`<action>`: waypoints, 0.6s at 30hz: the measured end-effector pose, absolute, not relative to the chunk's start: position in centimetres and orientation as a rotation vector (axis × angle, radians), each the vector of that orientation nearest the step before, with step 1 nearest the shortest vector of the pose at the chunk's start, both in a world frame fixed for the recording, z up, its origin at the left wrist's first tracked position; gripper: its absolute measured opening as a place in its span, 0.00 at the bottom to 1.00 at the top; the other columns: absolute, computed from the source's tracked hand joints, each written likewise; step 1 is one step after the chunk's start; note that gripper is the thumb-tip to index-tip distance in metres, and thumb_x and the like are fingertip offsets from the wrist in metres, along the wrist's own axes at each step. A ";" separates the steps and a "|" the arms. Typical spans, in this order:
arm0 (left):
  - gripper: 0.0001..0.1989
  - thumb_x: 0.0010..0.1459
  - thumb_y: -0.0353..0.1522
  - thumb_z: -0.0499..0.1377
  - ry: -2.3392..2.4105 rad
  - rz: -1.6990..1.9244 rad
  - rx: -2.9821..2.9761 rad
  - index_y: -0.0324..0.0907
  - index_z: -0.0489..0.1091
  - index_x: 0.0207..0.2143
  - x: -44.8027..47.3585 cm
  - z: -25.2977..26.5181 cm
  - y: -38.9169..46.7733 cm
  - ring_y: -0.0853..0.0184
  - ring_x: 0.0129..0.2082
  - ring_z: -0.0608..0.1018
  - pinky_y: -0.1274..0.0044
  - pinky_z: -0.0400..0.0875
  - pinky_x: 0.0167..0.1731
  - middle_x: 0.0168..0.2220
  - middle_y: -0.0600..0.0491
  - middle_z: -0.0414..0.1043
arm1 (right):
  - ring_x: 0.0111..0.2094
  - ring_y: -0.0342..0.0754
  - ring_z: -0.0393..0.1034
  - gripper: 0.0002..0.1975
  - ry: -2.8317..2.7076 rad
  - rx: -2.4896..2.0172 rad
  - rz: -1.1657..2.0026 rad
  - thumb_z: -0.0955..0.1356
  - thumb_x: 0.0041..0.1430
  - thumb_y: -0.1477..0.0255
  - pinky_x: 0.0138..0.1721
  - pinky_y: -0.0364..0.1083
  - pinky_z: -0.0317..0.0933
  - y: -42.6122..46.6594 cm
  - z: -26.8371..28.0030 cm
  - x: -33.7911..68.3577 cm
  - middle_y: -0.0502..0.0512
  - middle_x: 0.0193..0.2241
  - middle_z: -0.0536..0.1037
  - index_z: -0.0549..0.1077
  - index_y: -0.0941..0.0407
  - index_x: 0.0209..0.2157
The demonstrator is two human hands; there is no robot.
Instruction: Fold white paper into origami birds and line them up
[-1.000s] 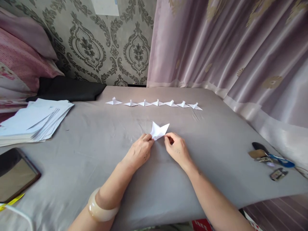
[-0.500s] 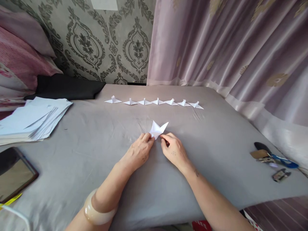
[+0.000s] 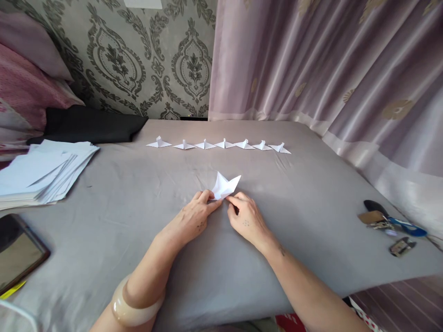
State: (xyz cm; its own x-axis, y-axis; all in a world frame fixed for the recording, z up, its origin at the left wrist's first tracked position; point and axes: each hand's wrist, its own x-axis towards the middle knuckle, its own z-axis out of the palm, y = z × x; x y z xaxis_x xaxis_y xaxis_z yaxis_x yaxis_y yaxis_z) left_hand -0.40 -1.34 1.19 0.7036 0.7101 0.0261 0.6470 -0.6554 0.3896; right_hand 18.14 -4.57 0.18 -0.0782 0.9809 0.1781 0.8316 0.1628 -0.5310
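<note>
A white folded paper (image 3: 224,186) with two raised points stands on the grey cloth in the middle of the head view. My left hand (image 3: 194,213) pinches its lower left edge between thumb and fingers. At its lower right, my right hand (image 3: 247,216) has its fingers curled, with the index fingertip against the bottom of the paper. Whether the right fingers grip a fold or only press on it is hard to make out. Farther back, several folded paper cranes (image 3: 224,144) sit in a row.
On the left lie a stack of white paper (image 3: 41,170), a black cloth (image 3: 93,125) and a dark-screened phone (image 3: 20,251). Keys (image 3: 379,223) and a small metal clipper (image 3: 402,247) rest at the right. A curtain (image 3: 294,64) hangs along the right side.
The whole view has shifted slightly. My left thumb now reaches farther along the paper's bottom edge, and the right index finger has moved in under the paper.
</note>
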 end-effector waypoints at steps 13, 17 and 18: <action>0.24 0.58 0.19 0.44 0.959 0.301 2.441 0.42 0.68 0.52 -1.3 2.6 -1.0 0.63 0.46 0.71 0.72 0.70 0.45 0.47 0.47 0.69 | 0.37 0.48 0.67 0.18 -2.163 -1.684 0.176 0.60 0.60 0.79 0.39 0.48 0.56 -5.4 0.5 17.7 0.55 0.35 0.73 0.73 0.56 0.49; 0.16 0.60 0.23 0.46 0.980 0.372 2.371 0.41 0.71 0.41 -1.5 2.9 -0.8 0.63 0.46 0.74 0.72 0.70 0.46 0.47 0.48 0.72 | 0.36 0.49 0.64 0.19 -2.263 -1.667 0.041 0.60 0.59 0.79 0.38 0.48 0.55 -5.5 0.7 17.6 0.56 0.34 0.72 0.73 0.57 0.50; 0.14 0.59 0.23 0.47 0.997 0.388 2.352 0.42 0.71 0.37 -1.5 2.9 -0.7 0.64 0.44 0.75 0.72 0.71 0.46 0.46 0.49 0.72 | 0.35 0.49 0.64 0.19 -2.280 -1.669 0.030 0.60 0.59 0.79 0.38 0.48 0.54 -5.5 0.8 17.6 0.56 0.34 0.72 0.72 0.57 0.50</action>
